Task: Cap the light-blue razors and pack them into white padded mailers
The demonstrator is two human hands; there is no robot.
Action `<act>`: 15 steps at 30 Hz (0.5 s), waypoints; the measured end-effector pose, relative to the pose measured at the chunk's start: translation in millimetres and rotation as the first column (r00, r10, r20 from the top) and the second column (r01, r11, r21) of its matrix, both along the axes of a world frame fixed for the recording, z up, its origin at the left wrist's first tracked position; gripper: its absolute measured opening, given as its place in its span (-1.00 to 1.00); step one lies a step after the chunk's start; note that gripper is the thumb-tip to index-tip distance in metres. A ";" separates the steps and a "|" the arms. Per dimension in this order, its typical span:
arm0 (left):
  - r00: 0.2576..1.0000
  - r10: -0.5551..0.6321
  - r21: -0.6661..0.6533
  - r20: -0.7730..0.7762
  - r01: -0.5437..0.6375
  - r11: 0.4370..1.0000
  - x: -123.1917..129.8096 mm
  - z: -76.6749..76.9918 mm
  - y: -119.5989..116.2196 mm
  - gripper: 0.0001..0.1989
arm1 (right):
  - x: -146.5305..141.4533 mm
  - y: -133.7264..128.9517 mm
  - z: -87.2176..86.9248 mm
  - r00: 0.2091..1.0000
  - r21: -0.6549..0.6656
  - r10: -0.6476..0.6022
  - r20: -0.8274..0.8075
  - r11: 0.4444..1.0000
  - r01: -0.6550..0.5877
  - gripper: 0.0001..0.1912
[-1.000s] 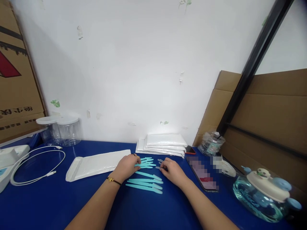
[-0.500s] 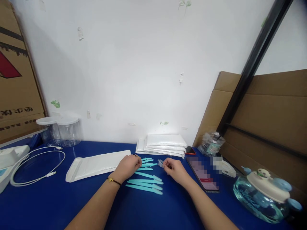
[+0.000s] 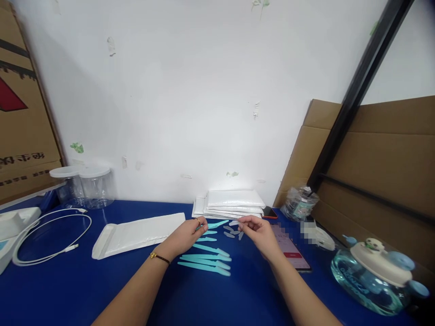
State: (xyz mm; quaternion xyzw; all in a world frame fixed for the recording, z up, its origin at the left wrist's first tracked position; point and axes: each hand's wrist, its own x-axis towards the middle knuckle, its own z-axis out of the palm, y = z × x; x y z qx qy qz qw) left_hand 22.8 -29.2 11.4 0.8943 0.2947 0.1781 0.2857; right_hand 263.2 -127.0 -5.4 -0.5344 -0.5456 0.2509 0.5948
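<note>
Between the thumb and fingers of my left hand (image 3: 186, 234) is the handle of a teal eyebrow razor (image 3: 218, 224), its blade end pointing right. My right hand (image 3: 258, 233) pinches a small clear blade cap (image 3: 234, 222) just off that razor's tip. Several loose clear caps (image 3: 229, 234) lie on the blue table below my right fingertips. More teal razors (image 3: 207, 257) rest in a rough column, blade ends to the right; the nearer ones have pale covered tips. My left fingers partly hide the razors at the back.
A white padded mailer (image 3: 142, 233) lies left of my hand. More mailers (image 3: 234, 199) are stacked against the wall. To the right are a phone (image 3: 295, 260), a wrapped cup (image 3: 301, 203) and a blue water bottle (image 3: 374, 280). A white cable (image 3: 50, 260) and clear jars (image 3: 97, 188) are at left.
My left hand has lifted a razor, and its tip now points up to the right. My right hand has moved slightly up and right, with a cap in its fingers; the loose caps below show more clearly.
</note>
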 end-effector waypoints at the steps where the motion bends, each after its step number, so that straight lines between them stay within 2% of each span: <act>1: 1.000 0.003 0.005 -0.012 -0.003 1.000 0.1 0.2 -0.1 -0.65 | -0.8 -1.0 1.2 1.000 0.003 -0.003 0.004 1.000 0.003 -0.70; 10: 0.999 -0.028 -0.010 -0.026 0.028 1.000 -0.8 0.0 -0.5 -0.65 | -1.0 1.3 -2.4 0.999 -0.002 0.029 0.041 1.000 -0.029 -0.68; 15: 0.999 -0.023 0.007 -0.040 0.023 1.000 0.8 1.1 -2.8 -0.67 | -7.3 -0.9 0.3 0.994 -0.049 0.104 0.031 0.994 -0.102 -0.65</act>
